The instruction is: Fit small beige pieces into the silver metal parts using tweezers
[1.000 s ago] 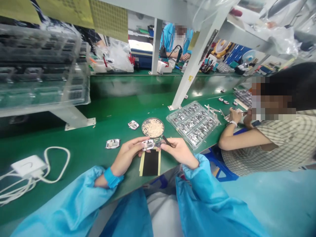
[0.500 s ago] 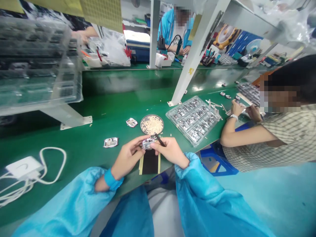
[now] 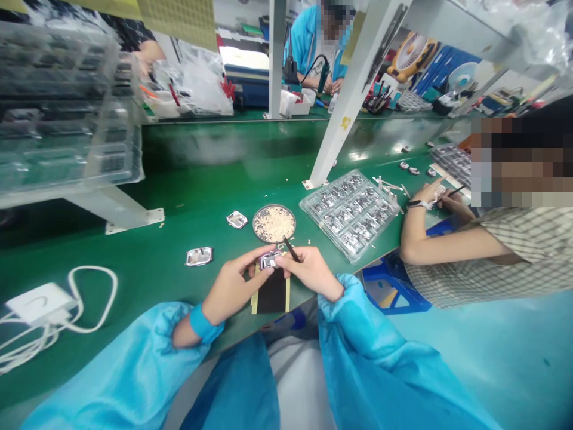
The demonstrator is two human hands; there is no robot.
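Note:
My left hand [image 3: 236,283] is closed around the edge of a small silver watch-like case [image 3: 270,259] with a purplish rim. My right hand [image 3: 312,272] pinches a slim black tool [image 3: 292,249], possibly tweezers, pointing up and left. Its fingertips also touch the right side of the case. Just beyond my hands stands a round dish [image 3: 274,223] full of tiny pale pieces. Below the case lies a black pad [image 3: 272,294] edged with yellow tape. Two similar cases lie to the left, one nearer [image 3: 199,257] and one farther case [image 3: 237,220].
A clear compartment tray [image 3: 351,215] of metal parts lies right of the dish. White cables and an adapter [image 3: 42,303] are at left. Shelf posts [image 3: 340,113] rise from the bench. A co-worker [image 3: 452,239] sits at right; another person [image 3: 302,42] works opposite.
The case has tilted slightly in my fingers, and my left thumb has moved right across its lower edge. The view has shifted a little. The co-worker's hands at right have moved.

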